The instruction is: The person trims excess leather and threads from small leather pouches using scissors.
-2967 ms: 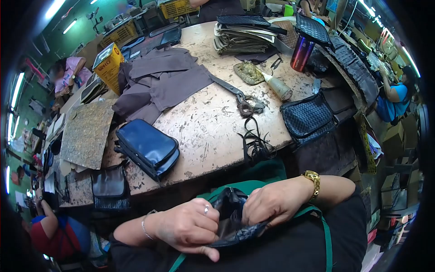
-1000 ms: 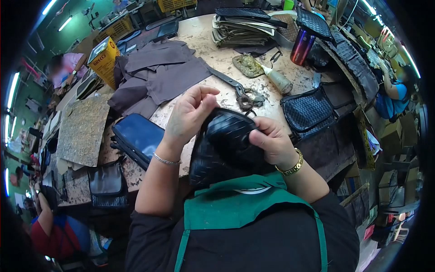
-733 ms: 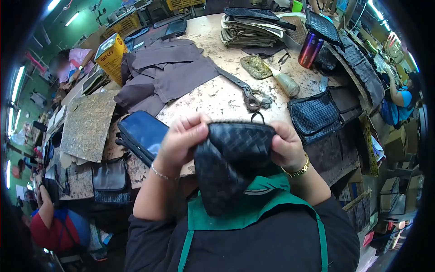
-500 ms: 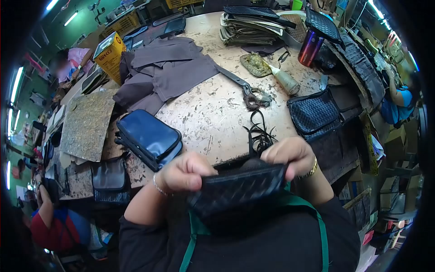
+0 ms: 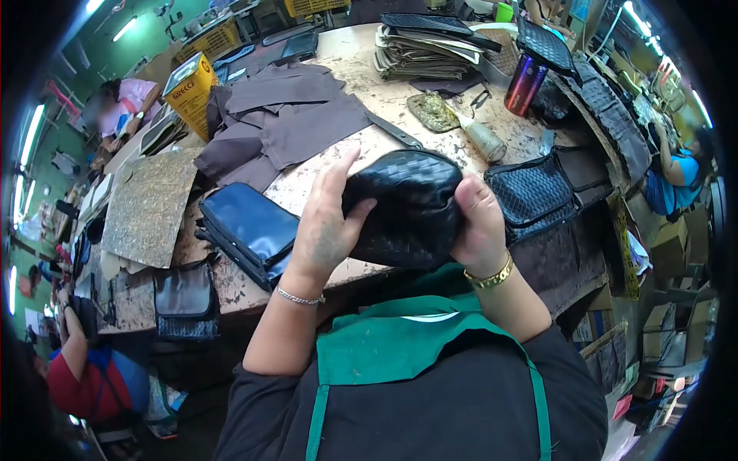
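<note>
A black leather pouch point(image 5: 407, 207) with a shiny, partly woven surface is held up between my two hands at the table's near edge. My left hand point(image 5: 330, 219) grips its left side, thumb across the front and fingers pointing up. At the right side, my right hand point(image 5: 480, 223) is closed around the edge, its fingers partly hidden behind the pouch. A smooth dark blue pouch point(image 5: 250, 223) lies just left of my left hand. To the right of my right hand rests a woven black bag point(image 5: 530, 192), its flap spread out. Scissors point(image 5: 396, 132) are partly hidden behind the held pouch.
Brown fabric pieces point(image 5: 288, 115) cover the table's left middle, near a yellow tin point(image 5: 191, 92). Farther back are a stack of sheets point(image 5: 423, 58), a glue-crusted pad point(image 5: 433, 112), a cone-shaped bottle point(image 5: 484, 140) and a purple-red tumbler point(image 5: 526, 84). Other people sit at both sides.
Both hands have lifted the pouch up and away from my body, over the table edge. It has turned from edge-on to show its broad face, and my grip has moved to its sides.
</note>
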The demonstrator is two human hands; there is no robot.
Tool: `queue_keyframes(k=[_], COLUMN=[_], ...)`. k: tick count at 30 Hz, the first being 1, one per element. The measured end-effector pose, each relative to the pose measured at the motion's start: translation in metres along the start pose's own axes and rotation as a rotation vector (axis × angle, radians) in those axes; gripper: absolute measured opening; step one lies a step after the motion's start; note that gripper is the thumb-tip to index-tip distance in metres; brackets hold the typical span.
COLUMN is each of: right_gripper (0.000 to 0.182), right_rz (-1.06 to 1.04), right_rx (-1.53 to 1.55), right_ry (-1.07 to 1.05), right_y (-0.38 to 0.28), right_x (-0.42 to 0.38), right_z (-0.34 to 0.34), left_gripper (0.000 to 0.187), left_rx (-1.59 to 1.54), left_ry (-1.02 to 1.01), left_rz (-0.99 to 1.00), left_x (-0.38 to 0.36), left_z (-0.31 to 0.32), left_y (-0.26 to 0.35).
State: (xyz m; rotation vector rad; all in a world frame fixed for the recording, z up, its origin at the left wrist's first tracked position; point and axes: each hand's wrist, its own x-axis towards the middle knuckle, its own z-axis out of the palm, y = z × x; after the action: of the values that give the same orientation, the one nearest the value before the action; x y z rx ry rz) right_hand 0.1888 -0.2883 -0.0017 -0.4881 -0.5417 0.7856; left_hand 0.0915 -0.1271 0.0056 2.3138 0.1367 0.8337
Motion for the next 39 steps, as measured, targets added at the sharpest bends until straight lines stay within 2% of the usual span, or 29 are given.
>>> queue_keyframes(k=[2,4,5,6,8,9,10,12,13,14,16,17,18,20,21,22,24,25,26,28,29,30,32,33,34,36,37,38,39], right_gripper=[0.021,0.021,0.024,0.024,0.033,0.04,0.048,0.063,0.074,0.074,0.077,0.07,0.058,0.043,0.043,0.036,0.029,0.025,0.022,0.022,0.022,0.021,0.021,0.02,0.02,0.021,0.023,0.023,0.023], right_rz=[0.044,-0.053,-0.054,-0.055,0.055,-0.11,-0.285,-0.445,-0.369,-0.372,-0.158,-0.189,-0.402,-0.729,-0.729,-0.74,-0.762,-0.738,-0.712,-0.745,-0.735,-0.725,-0.686,-0.648,-0.648,-0.666,-0.67,-0.669,-0.684], right_rx=[0.084,-0.003,-0.142,-0.14,-1.044,-1.268,-1.489,-1.352,-1.21,-1.211,-1.013,-1.1,-1.196,-1.395,-1.397,-1.417,-1.44,-1.473,-1.504,-1.507,-1.455,-1.401,-1.366,-1.331,-1.333,-1.327,-1.32,-1.324,-1.313], right_ry=[0.03,-0.044,-0.052,-0.047,-0.213,-0.355,-0.505,-0.559,-0.595,-0.591,-0.49,-0.385,-0.314,-0.156,-0.156,-0.176,-0.195,-0.23,-0.265,-0.262,-0.184,-0.107,-0.085,-0.069,-0.074,-0.203,-0.19,-0.189,-0.18], right_y=[-0.003,-0.001,-0.004,-0.009,-0.016,-0.01,-0.002,0.014,0.014,0.013,0.01,0.01,0.007,-0.001,-0.002,-0.002,-0.002,-0.001,0.0,0.006,0.009,0.011,0.01,0.009,0.007,0.002,0.002,0.001,-0.001], right_x=[-0.002,-0.002,-0.004,-0.009,-0.02,-0.024,-0.027,-0.029,-0.028,-0.029,-0.034,-0.034,-0.028,-0.018,-0.014,-0.012,-0.01,-0.011,-0.011,-0.01,-0.01,-0.011,-0.014,-0.015,-0.015,-0.016,-0.016,-0.014,-0.012], right_z=[-0.01,-0.012,-0.008,-0.001,0.027,0.038,0.048,0.047,0.045,0.043,0.038,0.034,0.031,0.032,0.029,0.026,0.02,0.017,0.015,0.01,0.01,0.01,0.011,0.012,0.013,0.017,0.018,0.018,0.017], left_gripper=[0.065,0.063,0.061,0.061,0.06,0.061,0.052,0.039,0.026,0.027,0.03,0.035,0.035,0.034,0.03,0.03,0.03,0.023,0.023,0.018,0.025,0.025,0.033,0.039,0.039,0.038,0.035,0.035,0.036], left_rx=[-0.098,0.005,0.154,0.153,0.223,0.098,-0.072,-0.402,-0.703,-1.186,-1.784,-1.888,-1.888,-1.006,-0.994,-0.994,0.176,0.302,0.302,-0.748,-0.935,-0.937,-1.044,-0.764,-0.765,-1.43,-0.684,-0.688,-0.898], left_ry=[-0.032,-0.011,0.061,0.056,0.211,0.206,0.19,0.235,0.187,0.123,0.084,0.0,0.003,-0.05,0.013,0.011,-0.032,-0.016,-0.015,0.115,0.071,0.069,-0.085,-0.158,-0.154,-0.164,-0.217,-0.218,-0.29], left_rz=[0.011,-0.078,0.05,0.05,0.263,0.31,0.283,0.195,0.126,-0.011,-0.245,-0.344,-0.351,-0.352,-0.219,-0.219,0.327,0.394,0.394,-0.459,-0.5,-0.501,-0.33,-0.174,-0.172,-0.693,-0.08,-0.078,-0.084], left_x=[-0.008,-0.012,-0.012,-0.011,-0.005,-0.001,0.004,0.007,0.006,0.003,-0.008,-0.011,-0.015,-0.014,-0.008,-0.006,0.0,-0.003,-0.008,-0.014,-0.018,-0.022,-0.029,-0.034,-0.038,-0.043,-0.042,-0.044,-0.046], left_z=[0.007,0.012,0.015,0.018,0.019,0.022,0.027,0.038,0.043,0.043,0.046,0.045,0.043,0.038,0.037,0.033,0.023,0.021,0.022,0.023,0.025,0.023,0.017,0.015,0.015,0.015,0.017,0.015,0.013], left_y=[-0.001,-0.001,0.0,0.003,0.014,0.004,-0.005,-0.012,-0.013,-0.012,-0.015,-0.021,-0.024,-0.016,-0.01,-0.006,-0.007,-0.011,-0.017,-0.021,-0.013,-0.003,0.015,0.011,0.015,0.025,0.014,0.008,0.004])
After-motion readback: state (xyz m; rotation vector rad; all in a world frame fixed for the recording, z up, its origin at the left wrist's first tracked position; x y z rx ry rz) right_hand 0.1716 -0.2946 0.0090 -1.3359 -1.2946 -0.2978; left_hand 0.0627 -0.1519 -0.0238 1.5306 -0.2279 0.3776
